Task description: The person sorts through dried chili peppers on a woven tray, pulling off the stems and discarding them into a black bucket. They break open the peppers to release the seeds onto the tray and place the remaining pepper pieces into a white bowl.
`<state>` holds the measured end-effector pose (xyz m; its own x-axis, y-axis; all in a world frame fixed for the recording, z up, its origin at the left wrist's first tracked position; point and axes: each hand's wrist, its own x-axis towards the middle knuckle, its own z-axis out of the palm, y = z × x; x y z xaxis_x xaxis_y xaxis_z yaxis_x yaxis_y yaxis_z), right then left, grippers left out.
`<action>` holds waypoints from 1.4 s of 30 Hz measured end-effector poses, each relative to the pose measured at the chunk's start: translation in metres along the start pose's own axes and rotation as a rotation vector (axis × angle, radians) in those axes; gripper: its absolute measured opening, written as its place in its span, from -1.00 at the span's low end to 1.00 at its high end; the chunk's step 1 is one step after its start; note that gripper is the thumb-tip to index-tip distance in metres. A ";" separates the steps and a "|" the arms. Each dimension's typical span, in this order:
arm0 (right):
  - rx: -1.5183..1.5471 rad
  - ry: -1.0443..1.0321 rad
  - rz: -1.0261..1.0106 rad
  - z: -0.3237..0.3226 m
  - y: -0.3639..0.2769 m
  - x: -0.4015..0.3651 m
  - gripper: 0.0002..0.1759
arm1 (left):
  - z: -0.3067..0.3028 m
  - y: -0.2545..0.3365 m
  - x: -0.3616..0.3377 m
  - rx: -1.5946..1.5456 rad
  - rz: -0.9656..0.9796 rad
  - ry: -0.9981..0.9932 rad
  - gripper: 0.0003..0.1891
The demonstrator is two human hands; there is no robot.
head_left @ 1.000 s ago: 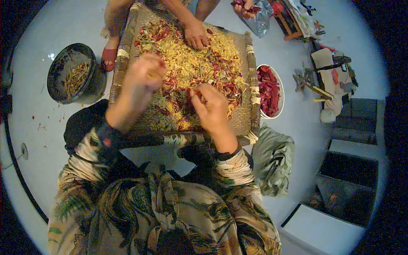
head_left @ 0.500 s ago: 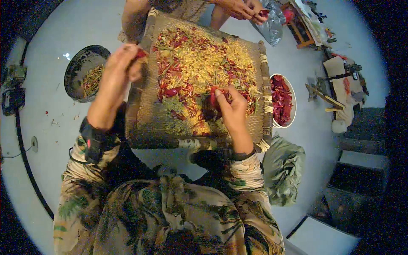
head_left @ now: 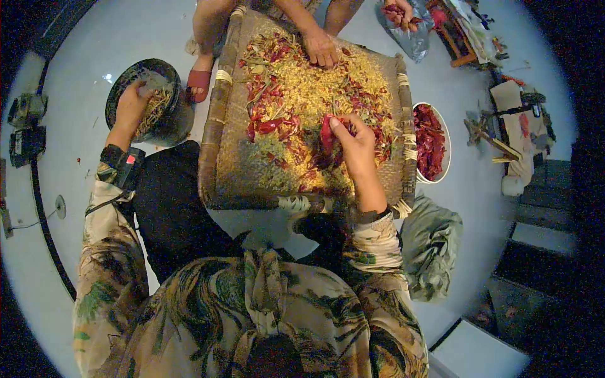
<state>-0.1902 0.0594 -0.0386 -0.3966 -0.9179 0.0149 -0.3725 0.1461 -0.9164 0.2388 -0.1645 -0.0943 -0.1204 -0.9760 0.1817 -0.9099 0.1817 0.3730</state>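
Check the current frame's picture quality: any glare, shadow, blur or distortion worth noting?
Head view, all of it: fisheye bending, with black, noise-speckled corners; a small white glare on the floor beside the black bucket; apparent shadow on the woven tray by the right hand; left hand slightly soft.

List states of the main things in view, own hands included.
Left hand: at black bucket; grip unclear
Right hand: pinching red pepper
Red pepper: held over woven tray
Woven tray: strewn with yellow bits, red pieces
Black bucket: open, partly filled with stalks
White tub: open, filled with red pieces
Green sheet: crumpled
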 end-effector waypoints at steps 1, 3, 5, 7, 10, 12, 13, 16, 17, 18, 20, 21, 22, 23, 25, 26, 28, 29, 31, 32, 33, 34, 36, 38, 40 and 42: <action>0.012 -0.006 0.002 0.001 0.001 0.001 -0.74 | -0.001 0.007 0.001 -0.029 0.037 0.046 -0.61; 0.036 -0.037 0.012 0.000 -0.002 0.000 -0.72 | -0.004 0.016 0.004 -0.094 0.060 0.068 -0.68; 0.066 -0.041 0.074 -0.002 -0.005 -0.001 -0.71 | -0.005 0.023 0.011 -0.168 0.037 0.019 -0.75; 0.101 -0.023 0.193 -0.006 -0.004 0.000 -0.70 | -0.006 0.054 0.006 -0.386 0.098 -0.070 -0.80; 0.314 -0.010 0.288 -0.006 -0.012 0.002 -0.89 | -0.030 0.139 -0.021 -0.453 0.225 -0.230 -0.85; 0.366 -0.011 0.269 -0.007 -0.010 0.004 -0.89 | -0.023 0.180 -0.044 -0.360 0.409 -0.315 -0.80; 0.392 -0.010 0.258 -0.007 -0.009 0.005 -0.88 | -0.016 0.196 -0.052 -0.261 0.383 -0.464 -0.77; 0.475 0.027 0.302 -0.006 -0.008 0.005 -0.88 | 0.021 0.224 -0.073 -0.053 0.732 -0.466 -0.74; 0.494 0.026 0.309 -0.006 -0.009 0.005 -0.88 | 0.046 0.226 -0.078 0.011 0.703 -0.467 -0.76; 0.512 0.024 0.315 -0.006 -0.009 0.005 -0.88 | 0.072 0.229 -0.082 0.075 0.674 -0.467 -0.77; 0.525 0.030 0.351 -0.007 -0.011 0.006 -0.87 | 0.087 0.232 -0.089 0.105 0.658 -0.424 -0.79; 0.535 0.013 0.352 -0.008 -0.011 0.005 -0.84 | 0.094 0.229 -0.088 0.107 0.677 -0.414 -0.81; 0.545 -0.003 0.352 -0.010 -0.010 0.004 -0.80 | 0.101 0.226 -0.087 0.108 0.696 -0.403 -0.82; 0.557 -0.017 0.353 -0.012 -0.009 0.003 -0.76 | 0.108 0.223 -0.086 0.110 0.716 -0.393 -0.84; 0.596 0.018 0.378 -0.012 -0.017 0.001 -0.77 | 0.098 0.227 -0.083 0.092 0.637 -0.463 -0.86; 0.614 0.038 0.388 -0.012 -0.020 0.000 -0.77 | 0.093 0.230 -0.081 0.082 0.598 -0.496 -0.87; 0.630 0.042 0.381 -0.015 -0.014 0.001 -0.78 | 0.076 0.238 -0.081 -0.121 0.457 -0.523 -0.83; 0.638 0.046 0.376 -0.016 -0.011 0.002 -0.79 | 0.072 0.241 -0.080 -0.221 0.387 -0.536 -0.80; 0.678 0.037 0.382 -0.016 -0.014 0.001 -0.82 | 0.075 0.235 -0.076 -0.639 0.345 -0.634 -0.81; 0.701 0.020 0.374 -0.016 -0.011 0.001 -0.82 | 0.077 0.232 -0.076 -0.835 0.240 -0.737 -0.82; 0.723 0.003 0.364 -0.015 -0.011 0.002 -0.82 | 0.071 0.235 -0.077 -1.029 0.127 -0.837 -0.84; 0.743 -0.017 0.396 -0.016 -0.014 0.001 -0.83 | 0.066 0.238 -0.079 -1.149 -0.018 -0.898 -0.86; 0.739 -0.043 0.393 -0.013 -0.011 0.003 -0.82 | 0.056 0.247 -0.084 -1.266 -0.040 -0.907 -0.84; 0.796 -0.058 0.405 -0.009 -0.006 0.002 -0.81 | 0.046 0.255 -0.086 -1.330 -0.091 -0.930 -0.82; 0.842 -0.078 0.434 -0.005 -0.010 -0.002 -0.80 | 0.044 0.261 -0.087 -1.377 -0.098 -0.906 -0.86; 0.906 -0.072 0.442 0.005 -0.008 -0.004 -0.77 | 0.047 0.268 -0.089 -1.369 -0.075 -0.845 -0.87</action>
<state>-0.1813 0.0605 -0.0330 -0.2820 -0.8736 -0.3966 0.5848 0.1712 -0.7929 -0.0128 -0.0343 -0.0534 -0.6900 -0.6864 -0.2294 0.0412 -0.3537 0.9344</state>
